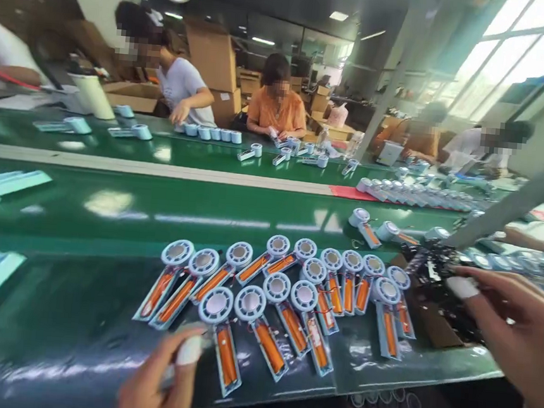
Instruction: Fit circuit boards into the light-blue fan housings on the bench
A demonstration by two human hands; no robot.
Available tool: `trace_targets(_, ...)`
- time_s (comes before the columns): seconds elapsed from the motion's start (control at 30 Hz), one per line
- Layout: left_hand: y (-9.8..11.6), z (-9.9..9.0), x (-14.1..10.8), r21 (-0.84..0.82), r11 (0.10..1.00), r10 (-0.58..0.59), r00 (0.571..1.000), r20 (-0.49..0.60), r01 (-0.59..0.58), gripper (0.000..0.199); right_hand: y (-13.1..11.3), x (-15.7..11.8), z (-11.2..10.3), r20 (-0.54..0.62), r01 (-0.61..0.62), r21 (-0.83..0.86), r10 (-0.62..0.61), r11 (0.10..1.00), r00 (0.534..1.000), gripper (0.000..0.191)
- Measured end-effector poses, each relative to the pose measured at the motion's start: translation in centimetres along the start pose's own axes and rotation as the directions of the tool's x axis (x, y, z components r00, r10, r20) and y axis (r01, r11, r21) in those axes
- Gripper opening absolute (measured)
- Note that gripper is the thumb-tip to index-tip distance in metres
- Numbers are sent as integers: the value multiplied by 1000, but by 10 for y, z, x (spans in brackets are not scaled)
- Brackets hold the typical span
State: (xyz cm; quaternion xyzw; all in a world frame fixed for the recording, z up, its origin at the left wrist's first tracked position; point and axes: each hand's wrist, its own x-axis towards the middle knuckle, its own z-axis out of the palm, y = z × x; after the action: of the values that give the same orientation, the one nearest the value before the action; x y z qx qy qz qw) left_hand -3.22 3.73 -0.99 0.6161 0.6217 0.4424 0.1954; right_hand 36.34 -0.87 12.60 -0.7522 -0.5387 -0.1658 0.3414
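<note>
Across our worktop (74, 333), round-headed units (216, 305) lie face-up, apparently for easy reach, beside our curled left hand (162, 375), while our right hand (516, 324) sits by black parts (433, 262) (whether either's fingers hold anything, we cannot tell).

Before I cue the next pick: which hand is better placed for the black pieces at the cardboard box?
Probably the right hand: its fingertips are right at the black pieces by the cardboard box. The left hand is across the table, beside a pale blue device.
</note>
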Motion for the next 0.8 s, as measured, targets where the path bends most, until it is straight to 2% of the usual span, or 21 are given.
trace_targets(0.03, 11, 0, -3, -75, 995, 74, 993, 91, -67, 22, -37, -11, 14, 139, 101, 230, -135, 968, 981, 23)
trace_targets(0.07, 21, -1, -5, -156, 982, 132, 976, 173, -105, 25, -73, -24, 31, 260, 146, 438, -280, 887, 924, 17)
trace_targets(0.1, 30, -1, -6, -207, 972, 166, 953, 253, -114, 32, -106, -37, 49, 354, 106, 592, -376, 799, 856, 17)
trace_targets(0.13, 36, -1, -7, -236, 969, 160, 919, 361, -76, 37, -135, -50, 67, 437, 17, 694, -440, 719, 784, 19)
trace_targets(0.17, 38, -2, -7, -252, 968, 129, 899, 418, -22, 36, -158, -62, 83, 491, -78, 746, -466, 662, 736, 19)
trace_targets(0.23, 33, -7, -5, -254, 960, 8, 891, 453, 120, 34, -186, -79, 111, 569, -263, 776, -456, 574, 685, 23)
trace_targets(0.3, 16, -15, -2, -263, 929, -157, 920, 360, 262, 35, -194, -87, 130, 607, -336, 752, -395, 567, 689, 30)
trace_targets(0.33, 5, -18, -1, -275, 906, -238, 925, 295, 321, 35, -194, -91, 137, 598, -297, 740, -389, 603, 701, 30)
trace_targets(0.4, -14, -19, 0, -328, 850, -365, 909, 199, 413, 37, -195, -99, 146, 526, -54, 702, -466, 711, 711, 23)
trace_targets(0.43, -20, -17, 0, -366, 815, -404, 894, 195, 449, 37, -196, -104, 150, 495, 109, 652, -530, 751, 689, 19)
trace_targets(0.5, -26, -9, 0, -450, 751, -415, 875, 247, 483, 35, -201, -119, 157, 477, 382, 507, -621, 772, 622, 13)
trace_targets(0.57, -25, 1, -2, -499, 727, -377, 881, 286, 473, 33, -207, -132, 163, 481, 518, 366, -634, 773, 606, 11)
trace_targets(0.63, -22, 7, -5, -507, 735, -351, 892, 285, 451, 30, -208, -141, 167, 471, 553, 343, -649, 759, 598, 12)
trace_targets(0.7, -20, 9, -7, -511, 732, -356, 892, 278, 451, 30, -204, -143, 168, 451, 508, 430, -665, 747, 596, 17)
trace_targets(0.8, -20, 3, -11, -521, 708, -357, 878, 319, 477, 31, -195, -140, 165, 452, 267, 620, -615, 737, 647, 21)
